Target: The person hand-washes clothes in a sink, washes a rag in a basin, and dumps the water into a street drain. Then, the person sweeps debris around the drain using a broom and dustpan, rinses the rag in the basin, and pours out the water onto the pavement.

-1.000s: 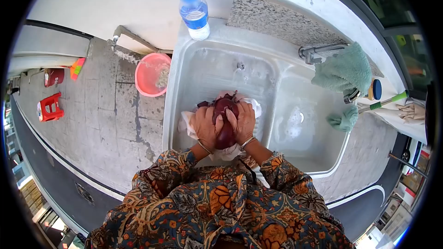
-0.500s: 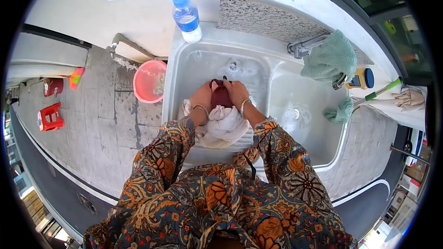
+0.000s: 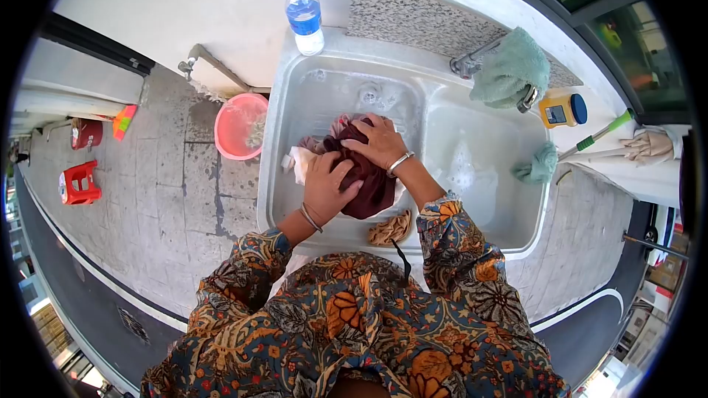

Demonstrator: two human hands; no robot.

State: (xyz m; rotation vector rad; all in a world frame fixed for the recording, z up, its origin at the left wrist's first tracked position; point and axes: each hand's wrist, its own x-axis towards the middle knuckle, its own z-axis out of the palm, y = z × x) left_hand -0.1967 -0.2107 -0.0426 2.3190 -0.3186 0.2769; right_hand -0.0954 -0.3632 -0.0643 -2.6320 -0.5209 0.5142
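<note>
A wet dark maroon cloth lies bunched in the left basin of the white washing sink. My left hand rests on its near left side, fingers spread. On the upper right of the cloth lies my right hand, its fingers apart too. Part of a white garment sticks out at the left of the bundle, and pinkish patterned fabric shows behind it. Near the front edge of the basin is a crumpled tan cloth with a black strap.
A blue-capped bottle stands at the sink's back left corner. Right of it, a green towel hangs over the faucet, beside a yellow jar and a green-handled brush. A pink basin sits under a running tap.
The maroon cloth was gripped upright between both hands over the white garment; now it is spread lower, covering most of it. My hands have opened and rest on top.
</note>
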